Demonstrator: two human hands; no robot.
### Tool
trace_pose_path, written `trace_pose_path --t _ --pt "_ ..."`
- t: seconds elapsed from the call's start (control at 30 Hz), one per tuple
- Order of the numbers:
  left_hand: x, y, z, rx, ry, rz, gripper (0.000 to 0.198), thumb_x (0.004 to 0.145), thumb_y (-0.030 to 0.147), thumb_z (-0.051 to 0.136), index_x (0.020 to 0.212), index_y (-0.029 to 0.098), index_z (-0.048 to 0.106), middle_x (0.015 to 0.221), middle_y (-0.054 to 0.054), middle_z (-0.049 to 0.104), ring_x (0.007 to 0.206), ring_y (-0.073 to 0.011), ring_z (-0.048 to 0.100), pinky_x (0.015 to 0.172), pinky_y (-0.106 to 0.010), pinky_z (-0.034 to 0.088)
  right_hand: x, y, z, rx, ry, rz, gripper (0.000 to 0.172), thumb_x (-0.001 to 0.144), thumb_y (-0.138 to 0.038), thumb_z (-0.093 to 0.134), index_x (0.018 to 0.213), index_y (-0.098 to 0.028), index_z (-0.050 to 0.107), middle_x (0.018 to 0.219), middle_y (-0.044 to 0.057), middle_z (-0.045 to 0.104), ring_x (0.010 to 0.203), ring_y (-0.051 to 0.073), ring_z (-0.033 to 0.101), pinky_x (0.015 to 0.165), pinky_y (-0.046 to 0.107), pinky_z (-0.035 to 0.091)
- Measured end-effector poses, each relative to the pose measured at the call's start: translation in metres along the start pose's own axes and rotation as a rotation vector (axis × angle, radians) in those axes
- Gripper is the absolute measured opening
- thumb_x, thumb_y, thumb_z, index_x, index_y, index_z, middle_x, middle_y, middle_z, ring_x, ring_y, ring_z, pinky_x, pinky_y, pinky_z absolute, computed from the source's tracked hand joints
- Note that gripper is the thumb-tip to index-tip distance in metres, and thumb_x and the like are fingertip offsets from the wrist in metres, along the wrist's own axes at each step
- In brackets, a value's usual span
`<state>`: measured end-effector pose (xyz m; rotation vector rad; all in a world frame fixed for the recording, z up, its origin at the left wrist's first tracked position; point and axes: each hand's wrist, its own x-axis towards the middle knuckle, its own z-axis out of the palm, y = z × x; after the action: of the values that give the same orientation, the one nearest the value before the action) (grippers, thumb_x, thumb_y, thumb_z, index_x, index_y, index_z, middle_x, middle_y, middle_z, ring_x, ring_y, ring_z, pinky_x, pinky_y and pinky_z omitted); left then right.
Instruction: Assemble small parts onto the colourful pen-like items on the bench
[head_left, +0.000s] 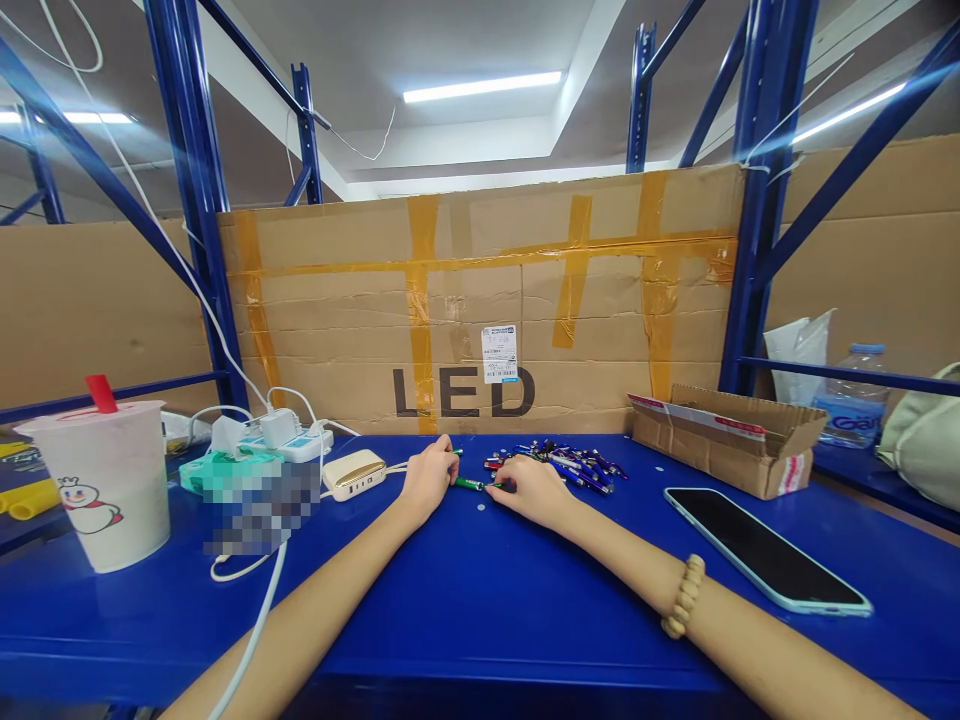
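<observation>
The left hand (430, 477) and right hand (532, 490) rest close together but apart on the blue bench (450, 640). The right fingertips (496, 486) pinch a green pen (469, 484); a green tip shows at the left fingers (448, 462), too small to tell more. Most pens (559, 465) still lie heaped loose just right of that green pen, with a carton (727, 445) further right.

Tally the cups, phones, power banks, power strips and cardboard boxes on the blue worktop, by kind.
Plastic cup: 1
Phone: 1
Power bank: 1
Power strip: 1
Cardboard box: 1
Total: 5
</observation>
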<state>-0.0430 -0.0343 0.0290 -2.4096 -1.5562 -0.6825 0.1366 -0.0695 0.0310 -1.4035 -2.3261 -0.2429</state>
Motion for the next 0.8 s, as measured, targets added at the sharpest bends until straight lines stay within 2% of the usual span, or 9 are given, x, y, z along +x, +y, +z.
trace_pose_path --t 0.17,0.3,0.5,0.6,0.8 --pt "-0.0015 0.0027 -0.0031 -0.020 0.004 -0.010 0.025 0.067 -0.001 0.043 0.048 0.015 0.047 0.068 0.002 0.049 0.067 -0.0104 0.046 0.051 -0.024 0.024 0.0001 0.0002 0.0003 0.001 0.007 -0.005 0.024 0.079 -0.036 0.047 0.071 -0.021 0.065 0.078 0.002 0.066 0.081 0.016 0.056 0.056 0.021 0.035" --pt "-0.0017 0.0030 -0.0026 -0.069 0.002 -0.013 0.027 0.066 -0.003 0.043 0.047 0.016 0.045 0.059 0.001 0.051 0.071 -0.0130 0.045 0.053 -0.023 0.029 0.0002 0.0005 0.0004 -0.001 0.000 -0.001 0.024 0.079 -0.036 0.047 0.072 -0.021 0.065 0.079 0.002 0.066 0.082 0.016 0.057 0.057 0.022 0.036" --pt "-0.0005 0.0035 -0.0040 -0.131 0.155 0.044 0.028 0.066 -0.004 0.041 0.047 0.017 0.044 0.063 -0.001 0.052 0.082 -0.0141 0.044 0.056 -0.021 0.035 0.0000 0.0008 0.0011 0.006 0.005 -0.007 0.024 0.079 -0.035 0.047 0.072 -0.021 0.065 0.080 0.002 0.066 0.080 0.016 0.057 0.057 0.022 0.037" --pt "-0.0002 0.0030 -0.0036 -0.121 0.142 0.056 0.028 0.064 -0.004 0.040 0.047 0.017 0.046 0.059 -0.002 0.050 0.086 -0.0150 0.045 0.055 -0.022 0.035 -0.0001 0.0013 0.0017 0.006 0.014 -0.016 0.024 0.079 -0.035 0.047 0.072 -0.021 0.065 0.080 0.002 0.066 0.080 0.016 0.057 0.056 0.022 0.036" --pt "-0.0004 0.0010 -0.0011 -0.134 0.133 -0.013 0.027 0.064 -0.002 0.040 0.045 0.016 0.048 0.063 -0.002 0.047 0.085 -0.0145 0.049 0.056 -0.022 0.035 -0.0001 0.0009 0.0010 0.002 0.007 -0.008 0.024 0.079 -0.036 0.047 0.072 -0.021 0.065 0.079 0.002 0.065 0.079 0.016 0.057 0.055 0.022 0.035"
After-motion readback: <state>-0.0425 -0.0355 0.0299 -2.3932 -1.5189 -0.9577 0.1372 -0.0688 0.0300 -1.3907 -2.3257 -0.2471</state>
